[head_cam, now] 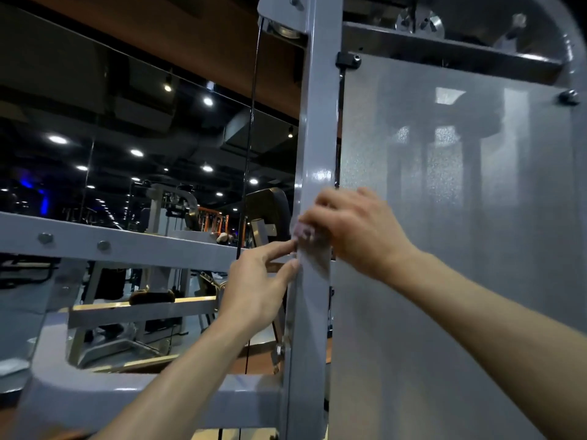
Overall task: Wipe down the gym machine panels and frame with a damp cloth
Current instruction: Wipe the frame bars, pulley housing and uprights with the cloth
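Currently, in the head view, the cloth (pixel 313 252) is held against the front face of the upright post (pixel 317 160) of the machine frame, about midway up the visible height. It is draped flat down the post, so that a broad area of damp fabric meets the painted metal. The right hand (pixel 352 230) is curled over the top of the cloth, with a bunched fold gripped under the fingers; the hand is blurred, so the exact finger positions cannot be told. This grip is judged to supply the pressing and the stroke. The left hand (pixel 260 287) is placed at the left edge of the post, with its fingertips (pixel 293 266) pinching or steadying the cloth's edge, apparently to keep the fabric from slipping off the narrow face.

To the right of the post, the frosted panel (pixel 460 217) is fixed by a black clip (pixel 347 61) and a bolt (pixel 568 97); it is judged still to require wiping. To the left, a crossbar (pixel 127 246) joins the post just beside the left hand, and a thin cable (pixel 251 138) hangs down from a pulley (pixel 282 28) near the top. The cable and the crossbar joint are judged the likely obstructions to a stroke on that side. Farther off, mirrors and ceiling lights are seen.
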### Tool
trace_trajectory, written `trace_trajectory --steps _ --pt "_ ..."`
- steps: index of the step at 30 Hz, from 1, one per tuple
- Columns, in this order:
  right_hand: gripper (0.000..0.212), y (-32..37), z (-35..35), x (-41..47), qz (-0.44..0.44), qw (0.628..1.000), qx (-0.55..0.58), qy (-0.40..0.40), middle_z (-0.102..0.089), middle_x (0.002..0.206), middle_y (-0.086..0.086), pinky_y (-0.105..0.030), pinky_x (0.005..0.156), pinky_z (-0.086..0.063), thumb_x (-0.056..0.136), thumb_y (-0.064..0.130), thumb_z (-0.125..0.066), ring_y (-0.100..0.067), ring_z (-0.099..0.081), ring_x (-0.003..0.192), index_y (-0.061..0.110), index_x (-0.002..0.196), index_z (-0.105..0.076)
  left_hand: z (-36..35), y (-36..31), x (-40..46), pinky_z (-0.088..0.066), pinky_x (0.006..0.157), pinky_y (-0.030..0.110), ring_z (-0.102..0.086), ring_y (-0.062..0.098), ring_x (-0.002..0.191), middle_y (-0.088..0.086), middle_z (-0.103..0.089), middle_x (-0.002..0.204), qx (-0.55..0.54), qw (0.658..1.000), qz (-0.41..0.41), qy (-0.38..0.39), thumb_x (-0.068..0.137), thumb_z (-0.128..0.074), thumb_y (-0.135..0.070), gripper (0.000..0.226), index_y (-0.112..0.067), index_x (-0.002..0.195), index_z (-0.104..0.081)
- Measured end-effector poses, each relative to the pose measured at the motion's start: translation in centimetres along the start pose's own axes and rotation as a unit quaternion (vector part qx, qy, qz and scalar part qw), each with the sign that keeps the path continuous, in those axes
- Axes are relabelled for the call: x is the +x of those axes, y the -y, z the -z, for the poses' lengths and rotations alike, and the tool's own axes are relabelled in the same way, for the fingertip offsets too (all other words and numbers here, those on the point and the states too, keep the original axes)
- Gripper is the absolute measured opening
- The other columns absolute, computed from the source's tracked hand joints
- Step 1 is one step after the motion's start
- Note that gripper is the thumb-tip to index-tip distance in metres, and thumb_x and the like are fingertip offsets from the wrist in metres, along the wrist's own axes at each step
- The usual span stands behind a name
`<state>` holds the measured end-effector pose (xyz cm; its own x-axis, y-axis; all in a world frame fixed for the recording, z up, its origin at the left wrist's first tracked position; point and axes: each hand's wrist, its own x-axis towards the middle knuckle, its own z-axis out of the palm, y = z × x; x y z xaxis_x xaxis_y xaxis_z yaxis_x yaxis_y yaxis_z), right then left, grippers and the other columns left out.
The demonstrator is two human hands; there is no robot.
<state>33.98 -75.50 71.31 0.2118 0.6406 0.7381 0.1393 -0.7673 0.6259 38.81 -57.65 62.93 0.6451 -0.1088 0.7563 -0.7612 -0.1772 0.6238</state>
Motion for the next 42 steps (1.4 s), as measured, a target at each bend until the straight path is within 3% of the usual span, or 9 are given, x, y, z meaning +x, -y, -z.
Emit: trace_trajectory --steps 4,10,16,22,26,30,33,39,42 --pt "0.021 -1.6 0.8 2.7 -0.117 0.992 0.006 -0.053 -0.06 0.098 -0.005 -0.045 0.072 -0.049 0.084 0.021 -0.079 -0.024 -0.056 0.081 0.019 0.102 -0.07 0.1 0.0 0.0 -0.053 0.094 0.026 -0.064 -0.007 0.104 -0.024 -0.07 0.122 -0.003 1.0 -0.001 0.004 0.098 -0.071 -0.025 0.037 -0.043 0.129 -0.067" --pt "0.019 3.1 -1.1 -4.1 -0.054 0.996 0.062 -0.017 -0.05 0.089 -0.002 -0.034 0.064 -0.038 0.093 0.034 -0.062 -0.017 -0.043 0.072 0.017 0.1 -0.067 0.7 0.7 -0.5 -0.054 0.093 0.028 -0.068 -0.008 0.1 -0.03 -0.071 0.114 -0.011 0.999 -0.008 0.038 0.094 -0.075 -0.031 0.035 -0.049 0.124 -0.069" --pt "0.024 0.1 0.0 -1.0 -0.097 0.995 0.013 -0.023 -0.057 0.103 -0.005 -0.04 0.076 -0.041 0.082 0.02 -0.08 -0.023 -0.055 0.088 0.021 0.101 -0.066 0.8 2.1 -1.8 -0.046 0.082 0.008 -0.063 -0.017 0.099 -0.036 -0.069 0.11 -0.016 0.998 -0.018 0.056 0.097 -0.072 -0.02 0.039 -0.048 0.124 -0.068" --pt "0.013 4.2 -1.9 -5.3 -0.05 0.998 0.032 -0.02 -0.052 0.091 -0.006 -0.039 0.065 -0.04 0.089 0.02 -0.074 -0.022 -0.046 0.074 0.015 0.095 -0.064 -0.4 5.1 -4.4 -0.054 0.091 0.019 -0.066 -0.008 0.108 -0.03 -0.072 0.115 -0.051 0.998 -0.021 0.031 0.097 -0.072 -0.02 0.036 -0.042 0.125 -0.071" --pt "0.02 4.0 -1.4 -5.7 0.022 0.999 -0.021 0.029 -0.054 0.09 -0.006 -0.039 0.064 -0.04 0.081 0.008 -0.073 -0.024 -0.048 0.072 0.018 0.097 -0.066 -1.7 6.4 -6.3 -0.057 0.078 0.016 -0.068 -0.004 0.103 -0.024 -0.074 0.109 -0.09 0.996 0.016 0.008 0.098 -0.07 -0.019 0.038 -0.051 0.118 -0.069" --pt "0.022 1.9 0.1 -2.0 -0.047 0.999 -0.019 0.007 -0.056 0.093 -0.007 -0.042 0.067 -0.045 0.081 0.019 -0.079 -0.026 -0.054 0.073 0.016 0.098 -0.065 -2.1 7.2 -6.5 -0.064 0.075 0.034 -0.073 0.009 0.098 -0.013 -0.076 0.1 -0.095 0.994 0.045 0.005 0.098 -0.07 -0.021 0.04 -0.057 0.117 -0.071" --pt "0.016 3.5 -0.8 -2.7 -0.069 0.997 -0.002 -0.031 -0.052 0.089 -0.007 -0.04 0.066 -0.041 0.086 0.02 -0.077 -0.025 -0.051 0.072 0.016 0.093 -0.063 -1.9 7.7 -6.6 -0.064 0.077 0.033 -0.073 0.008 0.1 -0.015 -0.077 0.103 -0.08 0.996 0.035 0.013 0.098 -0.071 -0.022 0.041 -0.056 0.121 -0.07" --pt "0.008 6.7 -1.8 -7.5 0.09 0.995 -0.035 0.009 -0.053 0.087 -0.003 -0.038 0.065 -0.039 0.097 0.015 -0.06 -0.023 -0.049 0.072 0.018 0.095 -0.066 -2.2 7.7 -6.7 -0.066 0.068 0.038 -0.076 0.012 0.09 -0.01 -0.077 0.104 -0.102 0.994 0.033 0.011 0.096 -0.071 -0.03 0.034 -0.048 0.124 -0.07" --pt "0.007 3.7 -1.1 -3.7 0.03 0.998 -0.048 -0.016 -0.054 0.088 -0.007 -0.039 0.063 -0.042 0.089 0.016 -0.069 -0.025 -0.051 0.069 0.018 0.094 -0.066 -2.1 7.7 -6.7 -0.066 0.073 0.04 -0.076 0.01 0.091 -0.015 -0.077 0.108 -0.106 0.993 0.04 0.021 0.1 -0.068 -0.021 0.035 -0.044 0.126 -0.072"
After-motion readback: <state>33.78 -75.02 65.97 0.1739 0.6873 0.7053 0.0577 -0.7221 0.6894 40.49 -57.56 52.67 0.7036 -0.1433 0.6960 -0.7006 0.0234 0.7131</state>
